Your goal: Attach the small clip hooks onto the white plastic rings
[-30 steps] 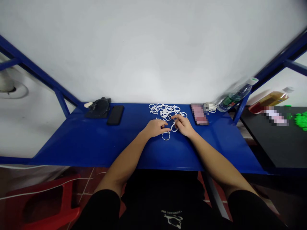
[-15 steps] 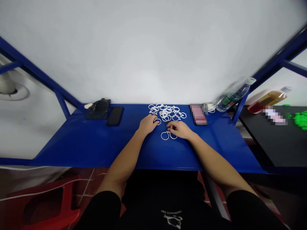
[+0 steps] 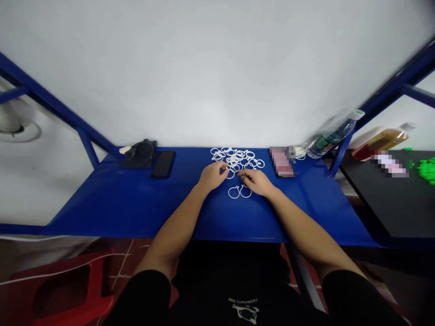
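Note:
My left hand (image 3: 214, 175) is closed in a pinch on the left edge of a white curtain ring (image 3: 230, 177), just in front of a pile of similar rings (image 3: 239, 156). My right hand (image 3: 256, 182) hovers right of that ring, fingers curled and slightly apart; its fingertips are close to the ring's right side, and no ring shows between them. Nearer to me, two more white rings, a left one (image 3: 233, 197) and a right one (image 3: 246, 197), lie flat side by side on the blue table (image 3: 234, 222), their small eyelets pointing away from me.
A black phone (image 3: 163, 164) and a dark crumpled item (image 3: 140, 154) lie to the left. On the right are a pixelated pink phone-like object (image 3: 283, 163), a white cable (image 3: 299, 152) and a leaning plastic bottle (image 3: 333, 138). Blue frame bars flank the table; a white wall stands behind.
My left hand has moved slightly right, bringing its ring away from the pile's left side. My right hand has lifted off the front right ring and shifted away from me, leaving that ring lying.

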A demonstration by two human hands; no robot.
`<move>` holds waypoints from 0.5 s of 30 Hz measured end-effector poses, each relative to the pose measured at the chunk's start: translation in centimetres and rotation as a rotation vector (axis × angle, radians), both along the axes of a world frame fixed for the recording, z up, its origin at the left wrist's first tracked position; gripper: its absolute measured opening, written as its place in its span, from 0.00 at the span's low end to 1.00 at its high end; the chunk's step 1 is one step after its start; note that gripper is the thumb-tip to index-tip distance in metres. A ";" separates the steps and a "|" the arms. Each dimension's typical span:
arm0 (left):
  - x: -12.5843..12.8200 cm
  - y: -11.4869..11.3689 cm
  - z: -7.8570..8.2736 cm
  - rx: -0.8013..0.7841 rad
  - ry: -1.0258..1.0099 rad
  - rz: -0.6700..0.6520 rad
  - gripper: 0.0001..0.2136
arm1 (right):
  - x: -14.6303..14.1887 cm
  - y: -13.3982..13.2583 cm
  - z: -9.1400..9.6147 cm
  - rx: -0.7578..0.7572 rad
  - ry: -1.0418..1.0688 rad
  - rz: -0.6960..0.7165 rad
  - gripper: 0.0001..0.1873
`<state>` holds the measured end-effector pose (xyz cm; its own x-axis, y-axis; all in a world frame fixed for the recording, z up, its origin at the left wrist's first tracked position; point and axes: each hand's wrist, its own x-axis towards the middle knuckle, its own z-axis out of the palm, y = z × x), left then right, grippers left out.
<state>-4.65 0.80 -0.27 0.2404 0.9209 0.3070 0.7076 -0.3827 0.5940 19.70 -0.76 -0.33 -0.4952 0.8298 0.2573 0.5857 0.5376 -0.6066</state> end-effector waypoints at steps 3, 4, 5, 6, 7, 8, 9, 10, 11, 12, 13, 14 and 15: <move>0.5 -0.5 0.1 0.059 0.017 -0.089 0.04 | 0.0 0.1 -0.2 0.027 0.026 -0.030 0.13; 0.6 -0.6 0.1 0.073 0.027 -0.113 0.04 | 0.0 0.1 -0.3 0.032 0.031 -0.029 0.13; 0.7 -0.7 0.1 0.083 0.032 -0.134 0.04 | 0.0 0.1 -0.3 0.031 0.031 -0.026 0.12; 0.8 -0.7 0.0 0.090 0.032 -0.148 0.04 | 0.0 0.1 -0.3 0.024 0.030 -0.021 0.12; 0.8 -0.7 0.0 0.095 0.029 -0.156 0.04 | 0.0 0.1 -0.3 0.016 0.026 -0.017 0.12; 0.8 -0.7 -0.1 0.096 0.025 -0.157 0.05 | 0.0 0.1 -0.3 0.008 0.022 -0.013 0.11; 0.8 -0.6 -0.1 0.095 0.020 -0.157 0.05 | -0.1 0.1 -0.3 0.001 0.017 -0.009 0.11; 0.8 -0.6 -0.1 0.093 0.013 -0.157 0.06 | -0.1 0.1 -0.2 -0.003 0.013 -0.005 0.11; 0.7 -0.5 -0.2 0.093 0.004 -0.161 0.06 | -0.1 0.1 -0.2 -0.004 0.010 -0.004 0.11; 0.7 -0.4 -0.2 0.096 -0.007 -0.167 0.06 | -0.1 0.1 -0.2 -0.006 0.008 -0.006 0.11; 0.6 -0.4 -0.2 0.102 -0.017 -0.179 0.07 | -0.1 0.1 -0.3 -0.010 0.007 -0.010 0.11; 0.6 -0.4 -0.2 0.110 -0.026 -0.191 0.07 | -0.1 0.1 -0.3 -0.014 0.005 -0.014 0.12; 0.6 -0.4 -0.2 0.119 -0.031 -0.203 0.07 | -0.1 0.2 -0.4 -0.017 0.004 -0.020 0.12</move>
